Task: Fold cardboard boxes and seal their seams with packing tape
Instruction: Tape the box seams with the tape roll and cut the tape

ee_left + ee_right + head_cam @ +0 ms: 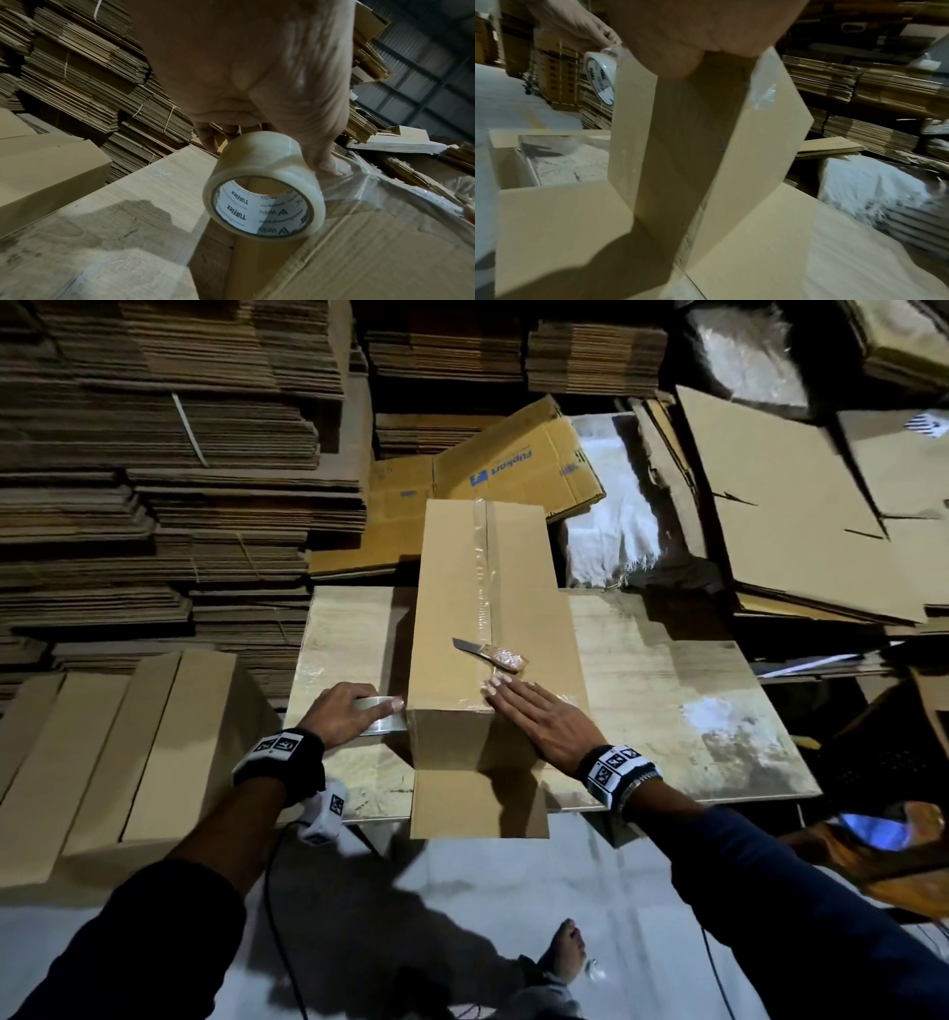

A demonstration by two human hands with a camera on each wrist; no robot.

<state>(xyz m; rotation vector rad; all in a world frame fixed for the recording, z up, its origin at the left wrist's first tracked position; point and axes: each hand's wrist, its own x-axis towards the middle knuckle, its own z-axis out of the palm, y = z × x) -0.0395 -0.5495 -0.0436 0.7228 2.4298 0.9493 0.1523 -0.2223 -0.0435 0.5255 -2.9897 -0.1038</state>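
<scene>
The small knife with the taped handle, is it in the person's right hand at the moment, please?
No, the small knife with the taped handle lies loose on the long brown cardboard box, just beyond the flat right hand.

Right hand point(693, 30): fingers cut off by top edge in wrist view. Tape roll point(602, 78): half hidden behind box point(706, 132). Knife point(490, 654): handle detail indistinct.

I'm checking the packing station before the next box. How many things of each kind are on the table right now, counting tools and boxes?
Cardboard box: 1
Tape roll, held by the left hand: 1
Knife, lying on the box ahead of the flat right hand: 1
Total: 3
</scene>
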